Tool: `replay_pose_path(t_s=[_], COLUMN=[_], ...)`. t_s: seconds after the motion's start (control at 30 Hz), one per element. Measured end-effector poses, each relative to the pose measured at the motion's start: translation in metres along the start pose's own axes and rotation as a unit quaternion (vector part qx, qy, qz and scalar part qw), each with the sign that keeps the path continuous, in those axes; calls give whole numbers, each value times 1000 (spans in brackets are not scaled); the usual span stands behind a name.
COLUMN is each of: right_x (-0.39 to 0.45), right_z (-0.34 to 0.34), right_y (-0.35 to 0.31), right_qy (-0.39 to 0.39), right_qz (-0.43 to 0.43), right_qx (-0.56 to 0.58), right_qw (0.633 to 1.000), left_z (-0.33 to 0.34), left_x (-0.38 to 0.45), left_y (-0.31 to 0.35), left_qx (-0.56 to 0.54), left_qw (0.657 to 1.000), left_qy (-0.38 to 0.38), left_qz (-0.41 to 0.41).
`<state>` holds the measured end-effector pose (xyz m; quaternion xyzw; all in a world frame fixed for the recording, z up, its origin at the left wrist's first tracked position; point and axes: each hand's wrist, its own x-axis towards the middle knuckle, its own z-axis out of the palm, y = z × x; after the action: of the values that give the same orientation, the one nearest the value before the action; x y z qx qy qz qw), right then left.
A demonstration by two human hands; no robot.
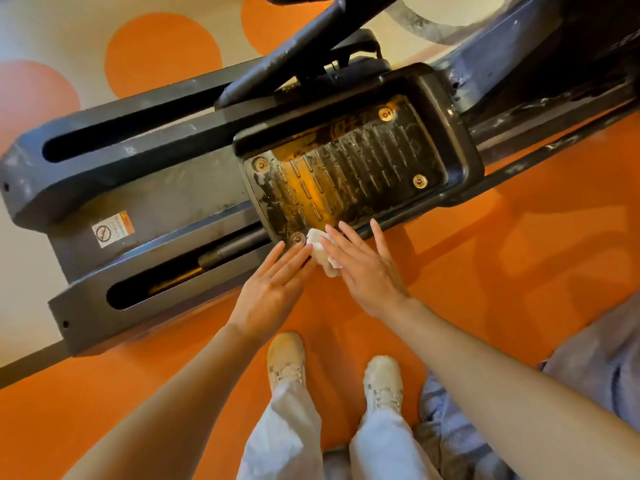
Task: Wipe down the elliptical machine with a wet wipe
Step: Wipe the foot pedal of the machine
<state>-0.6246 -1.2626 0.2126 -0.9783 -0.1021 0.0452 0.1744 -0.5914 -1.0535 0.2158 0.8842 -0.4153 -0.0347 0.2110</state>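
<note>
The white wet wipe [320, 249] lies crumpled at the lower corner of the elliptical's foot pedal [346, 168], just below frame centre, partly hidden under the right hand's fingers [341, 239]. The right hand [363, 271] lies flat with straight fingers pressing the wipe. The left hand [273, 289] is also flat and relaxed, its fingertips touching the wipe's left edge. The ribbed pedal is smeared and glossy; its long axis runs from lower left to upper right. The dark machine frame [121, 181] follows the same diagonal and is cut off at the upper right. Orange floor [485, 271] surrounds the shoes [287, 362] below.
</note>
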Motion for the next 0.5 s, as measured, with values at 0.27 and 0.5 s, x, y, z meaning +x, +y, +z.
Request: replay_pose_path(t_s=[0.27,0.5], right_x=[-3,2], right_z=[-1,34], right_y=[-3,-3], right_qy=[-33,33], right_qz=[-56,-72], right_qx=[62,-94], right_qw=[996,992], left_z=[14,34], left_x=[-16,-17], left_y=[19,32], left_qx=[15,13], left_qw=[996,990], left_qy=[6,19], left_qz=[-85,-140])
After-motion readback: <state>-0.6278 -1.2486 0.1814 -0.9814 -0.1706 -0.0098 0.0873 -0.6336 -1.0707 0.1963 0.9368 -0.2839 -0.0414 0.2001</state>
